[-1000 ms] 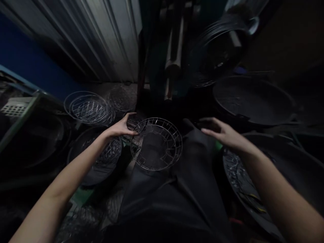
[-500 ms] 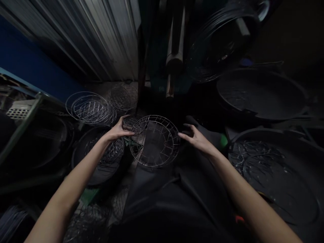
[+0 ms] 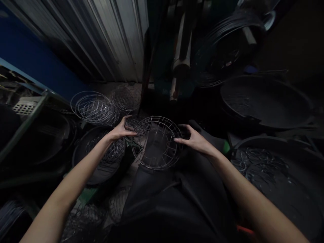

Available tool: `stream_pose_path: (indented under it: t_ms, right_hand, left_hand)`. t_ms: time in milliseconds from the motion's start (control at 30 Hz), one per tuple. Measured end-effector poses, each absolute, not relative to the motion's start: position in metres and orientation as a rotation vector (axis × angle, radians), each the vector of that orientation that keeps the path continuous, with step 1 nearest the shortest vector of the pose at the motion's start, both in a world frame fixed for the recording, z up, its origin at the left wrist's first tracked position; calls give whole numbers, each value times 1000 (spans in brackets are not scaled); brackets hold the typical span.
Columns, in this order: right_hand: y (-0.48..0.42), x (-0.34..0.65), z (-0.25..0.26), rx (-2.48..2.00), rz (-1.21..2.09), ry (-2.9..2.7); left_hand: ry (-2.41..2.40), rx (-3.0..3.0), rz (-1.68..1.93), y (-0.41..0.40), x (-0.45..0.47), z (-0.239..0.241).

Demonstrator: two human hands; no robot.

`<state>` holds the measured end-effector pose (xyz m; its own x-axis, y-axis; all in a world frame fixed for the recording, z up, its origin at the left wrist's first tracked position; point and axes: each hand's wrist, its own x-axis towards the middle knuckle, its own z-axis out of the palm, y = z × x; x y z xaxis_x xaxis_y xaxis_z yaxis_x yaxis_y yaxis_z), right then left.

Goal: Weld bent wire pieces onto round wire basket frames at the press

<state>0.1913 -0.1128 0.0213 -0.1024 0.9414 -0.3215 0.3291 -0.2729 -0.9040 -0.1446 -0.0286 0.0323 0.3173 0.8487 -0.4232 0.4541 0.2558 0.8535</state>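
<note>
A round wire basket (image 3: 155, 167), made of rings joined by short cross wires, is held in front of my lap between both hands. My left hand (image 3: 120, 131) grips its left rim, the thumb lying along the near side and the fingers curved beyond it. On the opposite side, my right hand (image 3: 194, 138) has its thumb over the rim and its fingers around the outer edge. Dark cloth (image 3: 152, 199) over my legs shows beneath and through the wires. Exactly how the fingertips meet the wire is hard to see in the dim light.
A pile of wire rounds (image 3: 93, 108) lies on the floor at the left. Nearer is a dark basin (image 3: 101, 173) holding wire pieces. Large black pans (image 3: 268, 98) stand at the right, one with bent wires. A machine's metal bar (image 3: 182, 50) juts out ahead.
My right thumb has moved inward over the basket's rim. The view has shifted slightly, so the surroundings sit a little further right; the basket stays between my hands.
</note>
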Motion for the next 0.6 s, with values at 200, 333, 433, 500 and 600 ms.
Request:
stream_pose_path:
  t_ms: [200,333,433,500,600]
  right_hand:
    - [-89,208,38,-1639,1284,-1487]
    - [-62,217,63,-1634,1367,-1492]
    - [-42,220,83,-1623,1425,-1508]
    - [-30,220,92,-1631,1421,-1516]
    - [-19,223,97,-1635,1432,-1513]
  left_hand:
    - [1330,1297,508,-33,-132,44]
    - [1319,1197,599,-33,-121,46]
    - [1294,1160,661,-28,-115,41]
    - [1279,1134,698,-25,-110,36]
    - [1274,1099,715,-20,-102,31]
